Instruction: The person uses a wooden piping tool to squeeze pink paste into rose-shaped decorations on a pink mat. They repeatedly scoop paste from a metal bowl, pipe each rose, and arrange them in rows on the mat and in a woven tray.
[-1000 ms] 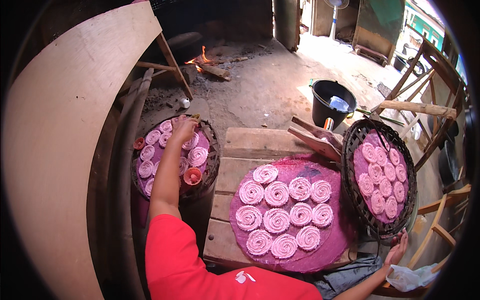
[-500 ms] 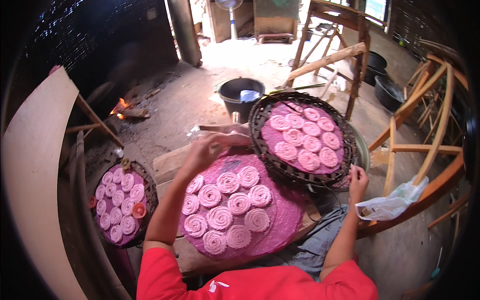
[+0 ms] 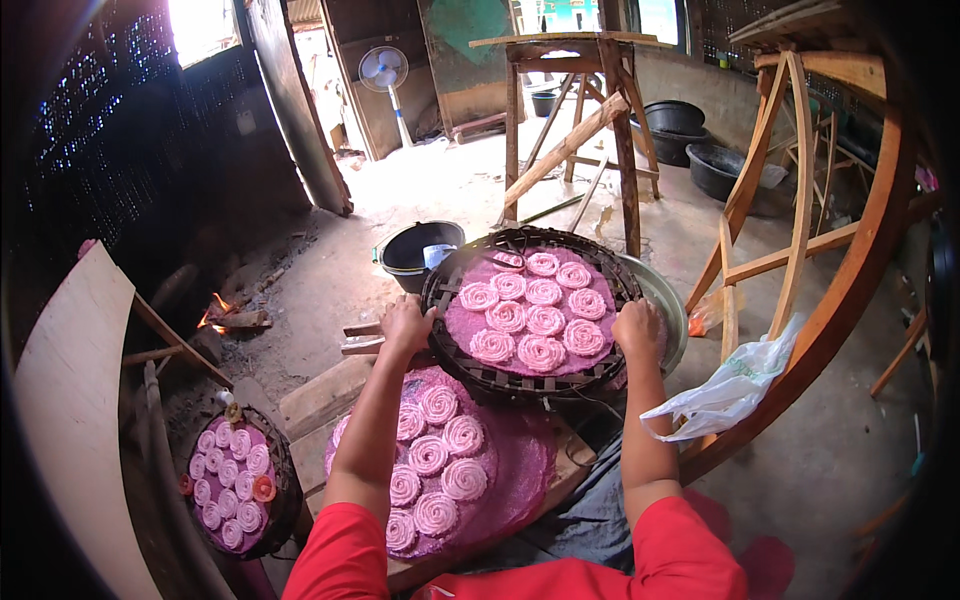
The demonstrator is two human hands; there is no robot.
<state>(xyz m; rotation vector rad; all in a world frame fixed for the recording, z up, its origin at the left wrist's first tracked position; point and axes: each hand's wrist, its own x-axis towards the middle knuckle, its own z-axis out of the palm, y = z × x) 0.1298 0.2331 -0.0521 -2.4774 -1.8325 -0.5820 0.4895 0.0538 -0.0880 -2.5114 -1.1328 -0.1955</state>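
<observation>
A round, dark woven basket tray (image 3: 465, 366) is held over the work board, lined with a pink sheet that bears several pink coiled swirls (image 3: 541, 352). My left hand (image 3: 407, 325) is closed on its left rim, and my right hand (image 3: 637, 328) grips the right rim. The fingers are partly hidden behind the basket. Below it, a glittery pink sheet (image 3: 525, 450) lies on a wooden board (image 3: 318, 397), with more coiled swirls (image 3: 437, 513) in rows; my left forearm covers some of them.
Another basket (image 3: 285, 475) of swirls stands at the lower left, near a small fire (image 3: 214, 312). Beyond the held tray is a black bucket (image 3: 405, 250), with a metal basin (image 3: 672, 305) to its right. Wooden trestles (image 3: 628, 190) and a white plastic bag (image 3: 730, 385) are at the right.
My left hand has come from beside the basket onto its left rim. The tray is now more level and centred in front of me. My view has tilted up and shifted right.
</observation>
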